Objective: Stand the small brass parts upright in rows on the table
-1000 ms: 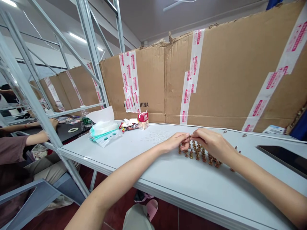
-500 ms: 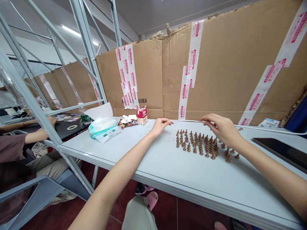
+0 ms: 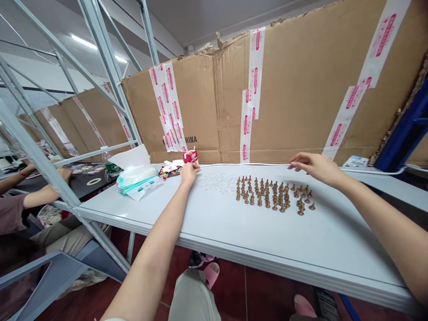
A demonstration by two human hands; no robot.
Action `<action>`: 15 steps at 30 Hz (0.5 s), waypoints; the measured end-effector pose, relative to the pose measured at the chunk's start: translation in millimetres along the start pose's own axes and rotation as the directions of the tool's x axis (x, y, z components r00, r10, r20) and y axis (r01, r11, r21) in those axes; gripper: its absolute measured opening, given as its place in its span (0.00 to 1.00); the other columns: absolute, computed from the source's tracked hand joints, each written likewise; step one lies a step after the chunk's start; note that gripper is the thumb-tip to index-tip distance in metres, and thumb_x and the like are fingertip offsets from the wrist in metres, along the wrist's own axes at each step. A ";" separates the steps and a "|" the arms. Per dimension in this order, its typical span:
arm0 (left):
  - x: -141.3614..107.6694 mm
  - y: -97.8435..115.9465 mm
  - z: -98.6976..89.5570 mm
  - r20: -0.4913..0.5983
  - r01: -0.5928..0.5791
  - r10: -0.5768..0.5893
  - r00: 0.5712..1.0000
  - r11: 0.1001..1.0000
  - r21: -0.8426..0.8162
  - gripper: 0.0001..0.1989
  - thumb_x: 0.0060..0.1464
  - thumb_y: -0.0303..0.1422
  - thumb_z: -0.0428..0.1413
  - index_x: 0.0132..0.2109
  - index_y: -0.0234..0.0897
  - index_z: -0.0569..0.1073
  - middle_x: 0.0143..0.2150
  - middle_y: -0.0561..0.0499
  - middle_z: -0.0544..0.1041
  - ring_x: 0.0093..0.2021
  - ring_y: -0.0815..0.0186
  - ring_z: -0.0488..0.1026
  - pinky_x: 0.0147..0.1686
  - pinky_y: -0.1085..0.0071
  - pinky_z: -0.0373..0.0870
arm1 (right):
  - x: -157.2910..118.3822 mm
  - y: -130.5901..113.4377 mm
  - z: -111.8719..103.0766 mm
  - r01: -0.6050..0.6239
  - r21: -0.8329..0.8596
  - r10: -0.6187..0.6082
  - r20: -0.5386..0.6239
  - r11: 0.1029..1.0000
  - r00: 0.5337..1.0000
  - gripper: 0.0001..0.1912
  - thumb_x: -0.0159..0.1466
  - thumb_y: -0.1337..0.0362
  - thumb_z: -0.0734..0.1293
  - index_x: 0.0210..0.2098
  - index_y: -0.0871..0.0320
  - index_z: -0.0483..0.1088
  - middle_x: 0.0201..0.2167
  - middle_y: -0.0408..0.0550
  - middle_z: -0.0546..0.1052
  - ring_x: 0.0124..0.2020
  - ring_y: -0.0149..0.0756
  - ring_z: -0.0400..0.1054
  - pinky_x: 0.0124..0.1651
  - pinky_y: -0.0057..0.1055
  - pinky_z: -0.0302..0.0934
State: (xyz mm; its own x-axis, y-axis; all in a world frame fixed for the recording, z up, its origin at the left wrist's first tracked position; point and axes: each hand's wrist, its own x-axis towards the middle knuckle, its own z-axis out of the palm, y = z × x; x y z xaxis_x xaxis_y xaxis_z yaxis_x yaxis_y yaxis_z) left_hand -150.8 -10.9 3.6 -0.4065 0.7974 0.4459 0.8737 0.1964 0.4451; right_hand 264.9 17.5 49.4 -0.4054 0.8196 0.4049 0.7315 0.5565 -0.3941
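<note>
My left hand (image 3: 189,174) is at the left edge of a scatter of small clear rings (image 3: 219,182), in front of a red drink carton (image 3: 190,156). Its fingertips are pressed together, and whatever they may hold is too small to make out. Several brass-coloured screws (image 3: 267,194) stand on their heads in rows on the grey table (image 3: 214,227). Behind the right end of those rows hovers my right hand (image 3: 316,168), palm down, fingers stretched and a little apart, with nothing visible in them.
A pack of wipes (image 3: 135,178) and a snack wrapper (image 3: 172,168) lie to the left. Cardboard (image 3: 284,102) walls the back edge, with a white cable (image 3: 368,170) along it. Past the metal frame post (image 3: 63,178) sits another person (image 3: 43,198).
My left hand has moved left, from the right part of the rings to beside the carton. My right hand's fingers have loosened from a pinch. The view has turned right.
</note>
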 end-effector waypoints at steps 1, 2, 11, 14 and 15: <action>0.2 -1.6 0.1 -0.012 0.001 0.000 1.000 0.999 0.040 0.08 0.46 0.33 0.58 0.36 0.40 0.76 0.36 0.51 0.77 0.40 0.64 0.72 0.36 0.73 0.63 | 0.2 3.7 -2.2 -0.009 -0.015 0.010 0.033 1.000 0.999 0.15 0.59 0.52 0.59 0.34 0.57 0.68 0.33 0.49 0.77 0.31 0.35 0.69 0.31 0.29 0.56; 0.5 -3.0 0.1 -0.021 0.002 0.000 1.000 0.997 0.083 0.08 0.46 0.33 0.58 0.36 0.40 0.76 0.36 0.50 0.77 0.40 0.63 0.72 0.36 0.72 0.63 | 0.7 7.8 -4.6 -0.021 -0.043 0.023 0.059 0.999 0.998 0.16 0.58 0.51 0.61 0.33 0.57 0.69 0.34 0.49 0.77 0.31 0.35 0.69 0.31 0.29 0.56; 1.5 -8.2 -6.5 0.107 -0.005 -0.030 0.994 0.951 0.311 0.09 0.41 0.27 0.59 0.34 0.39 0.77 0.37 0.46 0.77 0.41 0.60 0.72 0.36 0.72 0.64 | 5.6 49.7 -24.8 0.006 -0.109 0.030 0.332 0.994 0.943 0.16 0.49 0.51 0.67 0.26 0.59 0.76 0.21 0.50 0.76 0.22 0.32 0.69 0.24 0.27 0.55; 1.9 -7.2 -9.6 0.155 -0.015 -0.037 0.987 0.948 0.319 0.10 0.41 0.25 0.58 0.35 0.39 0.77 0.39 0.47 0.77 0.41 0.60 0.72 0.36 0.72 0.65 | 3.4 51.6 -24.8 -0.027 -0.053 0.049 0.470 0.998 0.881 0.16 0.49 0.52 0.67 0.25 0.59 0.76 0.20 0.51 0.75 0.19 0.31 0.68 0.18 0.24 0.52; 2.0 -7.1 -10.4 0.170 -0.013 -0.043 0.985 0.949 0.316 0.10 0.41 0.25 0.58 0.34 0.39 0.78 0.39 0.47 0.77 0.41 0.60 0.72 0.37 0.72 0.64 | 2.9 50.6 -24.3 -0.043 -0.053 0.064 0.503 0.998 0.862 0.16 0.49 0.52 0.67 0.25 0.59 0.76 0.20 0.51 0.75 0.19 0.31 0.69 0.18 0.23 0.51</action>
State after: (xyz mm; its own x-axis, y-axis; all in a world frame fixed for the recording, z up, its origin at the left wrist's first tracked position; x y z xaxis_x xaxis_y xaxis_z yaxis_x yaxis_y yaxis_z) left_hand -160.6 -16.7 9.4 -0.3929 0.8733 0.2881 0.9184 0.3567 0.1712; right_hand 314.1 44.8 50.7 -0.5783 0.8107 -0.0913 0.7763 0.5125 -0.3670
